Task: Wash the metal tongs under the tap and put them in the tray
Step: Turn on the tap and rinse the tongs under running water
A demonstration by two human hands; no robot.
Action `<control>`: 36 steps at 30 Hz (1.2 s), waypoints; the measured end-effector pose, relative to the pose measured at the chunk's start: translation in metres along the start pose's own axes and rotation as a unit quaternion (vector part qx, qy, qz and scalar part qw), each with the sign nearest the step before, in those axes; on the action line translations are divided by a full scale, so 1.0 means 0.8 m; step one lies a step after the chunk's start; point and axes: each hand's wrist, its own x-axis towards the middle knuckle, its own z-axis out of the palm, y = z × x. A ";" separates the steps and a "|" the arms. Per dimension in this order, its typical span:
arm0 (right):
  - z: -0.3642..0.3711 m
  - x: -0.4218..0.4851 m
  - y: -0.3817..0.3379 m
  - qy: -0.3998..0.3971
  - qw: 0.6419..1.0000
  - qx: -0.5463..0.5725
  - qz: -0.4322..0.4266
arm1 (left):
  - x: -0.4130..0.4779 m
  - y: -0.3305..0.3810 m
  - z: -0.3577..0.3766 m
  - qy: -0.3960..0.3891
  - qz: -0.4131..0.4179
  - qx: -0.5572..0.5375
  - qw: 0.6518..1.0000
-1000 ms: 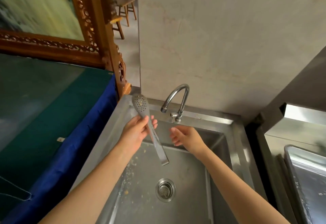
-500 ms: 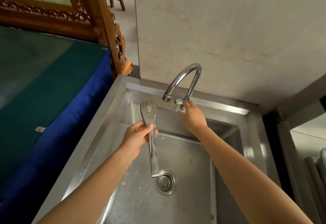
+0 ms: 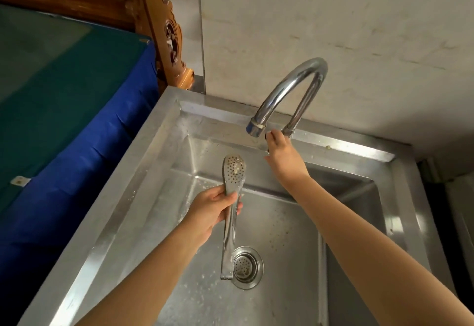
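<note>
My left hand (image 3: 214, 210) grips the metal tongs (image 3: 230, 205) around their middle, over the steel sink (image 3: 143, 179). The tongs stand nearly upright, with the perforated spoon end up and bits of food stuck to it. Their hinge end hangs just left of the drain (image 3: 246, 266). The tongs sit below and left of the spout of the curved chrome tap (image 3: 289, 89). My right hand (image 3: 282, 153) is closed on the tap handle at the tap's base. No water is visible. The tray is out of view.
A concrete wall rises behind the sink. Left of the sink lies a table with a green top (image 3: 59, 74) and a blue cloth (image 3: 77, 171), with a carved wooden frame (image 3: 164, 25) behind it. Food specks dot the sink floor.
My right hand moved from mid-air over the sink up to the tap handle. The left hand lowered the tongs deeper over the sink. The camera tilted down, so the tray left the view.
</note>
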 end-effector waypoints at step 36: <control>-0.007 -0.005 0.018 0.183 0.957 -0.051 -0.219 | 0.036 -0.030 -0.001 -0.042 -0.003 0.002 0.999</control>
